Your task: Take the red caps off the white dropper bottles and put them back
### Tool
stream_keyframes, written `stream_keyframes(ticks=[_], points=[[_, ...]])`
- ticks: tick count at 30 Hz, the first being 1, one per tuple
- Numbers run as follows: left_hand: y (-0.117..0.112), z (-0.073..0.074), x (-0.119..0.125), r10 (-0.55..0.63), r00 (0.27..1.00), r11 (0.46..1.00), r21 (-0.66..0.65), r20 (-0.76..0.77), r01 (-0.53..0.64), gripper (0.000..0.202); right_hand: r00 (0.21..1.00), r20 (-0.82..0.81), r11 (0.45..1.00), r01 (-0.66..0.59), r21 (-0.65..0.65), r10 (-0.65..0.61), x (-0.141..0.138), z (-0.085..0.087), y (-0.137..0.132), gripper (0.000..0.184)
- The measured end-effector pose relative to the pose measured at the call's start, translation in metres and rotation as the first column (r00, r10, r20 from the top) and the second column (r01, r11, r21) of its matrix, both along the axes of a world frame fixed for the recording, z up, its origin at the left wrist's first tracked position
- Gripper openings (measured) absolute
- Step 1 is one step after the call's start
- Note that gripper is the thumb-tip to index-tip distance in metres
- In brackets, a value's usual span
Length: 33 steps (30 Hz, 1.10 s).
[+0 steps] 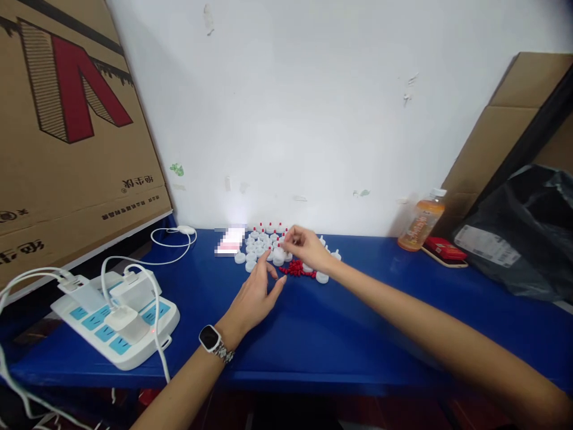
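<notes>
Several small white caps with red tips [264, 242] stand in a cluster at the back of the blue table [358, 322]. Beside them lies a little pile of loose red pieces [295, 270]. My right hand [307, 246] reaches over the cluster with thumb and fingers pinched together; what they pinch is too small to name. My left hand [255, 295], with a watch [210, 339] on its wrist, rests just in front of the cluster, fingers loosely apart and holding nothing.
A white power strip [116, 325] with plugged-in chargers and cables sits at the left. A large cardboard box [67, 131] leans at the far left. A bottle of orange drink [421, 221], a red packet [443, 248], a black bag [523, 233] and more cardboard stand at the right.
</notes>
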<state>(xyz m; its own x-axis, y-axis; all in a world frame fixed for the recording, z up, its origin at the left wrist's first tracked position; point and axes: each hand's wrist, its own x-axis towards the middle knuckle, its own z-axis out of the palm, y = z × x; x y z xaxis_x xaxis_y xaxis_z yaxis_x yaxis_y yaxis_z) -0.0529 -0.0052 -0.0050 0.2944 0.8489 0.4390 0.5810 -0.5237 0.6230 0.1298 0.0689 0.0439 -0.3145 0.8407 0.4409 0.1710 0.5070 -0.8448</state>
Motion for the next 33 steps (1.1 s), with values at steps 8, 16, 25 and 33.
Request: stream_keyframes(ticks=[8, 16, 25, 33], points=[[0.004, 0.002, -0.004, 0.016, 0.991, 0.999, -0.045, -0.13, -0.022, 0.019, 0.714, 0.586, 0.92, 0.237, 0.313, -0.383, -0.033, 0.023, 0.122, 0.013], [0.004, 0.005, -0.004, 0.011, 0.992, 0.999, -0.051, -0.125, -0.017, 0.018, 0.61, 0.724, 0.947, 0.204, 0.248, -0.322, -0.055, 0.0, 0.141, 0.017], [0.008, 0.0, -0.007, 0.002, 0.995, 1.0, -0.027, -0.097, -0.005, 0.021, 0.532, 0.806, 0.966, 0.137, 0.219, -0.258, -0.046, 0.011, 0.148, 0.016], [0.01, 0.001, -0.006, 0.015, 0.996, 0.998, -0.053, -0.084, -0.02, 0.02, 0.567, 0.753, 0.94, 0.146, 0.308, -0.335, -0.042, 0.018, 0.135, 0.025]])
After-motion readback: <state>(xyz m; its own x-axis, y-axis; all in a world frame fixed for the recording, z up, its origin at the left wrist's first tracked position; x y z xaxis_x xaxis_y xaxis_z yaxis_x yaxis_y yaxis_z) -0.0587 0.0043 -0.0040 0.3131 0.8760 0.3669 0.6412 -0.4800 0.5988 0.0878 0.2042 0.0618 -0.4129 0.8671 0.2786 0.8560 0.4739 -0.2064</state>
